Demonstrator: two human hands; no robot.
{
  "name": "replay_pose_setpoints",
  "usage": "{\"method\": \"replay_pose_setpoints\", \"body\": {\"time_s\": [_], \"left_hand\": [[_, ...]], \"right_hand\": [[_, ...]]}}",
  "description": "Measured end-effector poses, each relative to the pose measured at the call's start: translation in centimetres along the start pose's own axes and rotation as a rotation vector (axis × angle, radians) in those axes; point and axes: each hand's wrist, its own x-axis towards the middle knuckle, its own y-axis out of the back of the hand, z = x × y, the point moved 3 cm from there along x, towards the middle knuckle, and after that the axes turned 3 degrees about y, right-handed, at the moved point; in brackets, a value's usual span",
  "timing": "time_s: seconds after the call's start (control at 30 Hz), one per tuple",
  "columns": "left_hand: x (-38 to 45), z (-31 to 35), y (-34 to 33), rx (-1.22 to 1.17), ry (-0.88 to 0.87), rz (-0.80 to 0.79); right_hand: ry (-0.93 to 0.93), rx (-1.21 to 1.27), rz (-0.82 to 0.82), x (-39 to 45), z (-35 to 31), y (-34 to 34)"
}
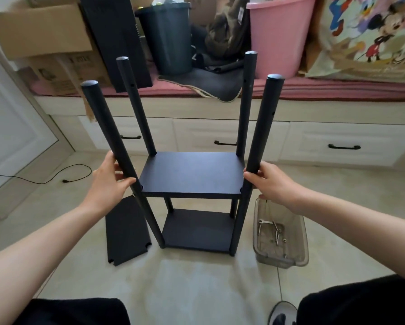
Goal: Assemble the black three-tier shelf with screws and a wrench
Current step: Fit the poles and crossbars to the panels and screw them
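Shelf [192, 174] stands upright on the floor [196, 285] right in front of the person, two tiers fitted and four posts rising bare above the middle tier. Nearest, the left hand [110, 181] wraps the front left post [112, 141] just above the middle tier, thumb across the front and fingers curled behind. The right hand [269, 181] mirrors it on the front right post [264, 127], fingers closed round the post at about the same height. Both posts run long axis up, leaning slightly outward at the top in this wide view.

Just left of the frame a loose board [126, 228] lies flat on the floor, notched corners toward the person; it looks like the third tier. It sits below and slightly inward of the left hand, so that hand is the nearer one to fetch it. Just right of the frame a clear tray [290, 256] holds the wrench [266, 222] and several screws [276, 233], directly under the right wrist.

Farther back, another black board [117, 41] leans against boxes [44, 43] on the bench, beside a dark bin [168, 36] and a pink tub [279, 31].

The top tier is probably next, seated between the four post tops.
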Motion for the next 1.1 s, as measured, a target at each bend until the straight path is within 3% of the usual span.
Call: {"method": "replay_pose_setpoints", "body": {"time_s": [0.2,0.33,0.43,0.57,0.77,0.97,1.1], "left_hand": [[-0.1,-0.3,0.2,0.117,0.027,0.069],[-1.1,0.3,0.0,0.837,0.135,-0.101],[-3.6,2.2,-2.3,1.066,-0.025,-0.222],[-5.7,5.2,-6.3,1.005,-0.307,-0.337],[-4.4,5.5,-11.2,0.812,-0.583,-0.543],[-1.6,5.6,-15.4,0.761,-0.541,-0.597],[-0.9,6.2,-18.4,0.849,-0.529,-0.657]], "right_hand": [[0.043,-0.142,-0.024,0.4,-0.5,0.3],[0.104,-0.139,0.015,0.8,-1.5,1.5],[0.102,-0.084,0.032,1.1,-2.2,1.9],[0.064,-0.057,0.022,1.1,-2.9,1.8],[0.072,-0.095,-0.008,0.8,-2.8,1.9],[0.07,-0.117,-0.03,1.2,-2.4,2.1],[0.089,-0.144,-0.023,1.2,-2.6,2.0]]}}
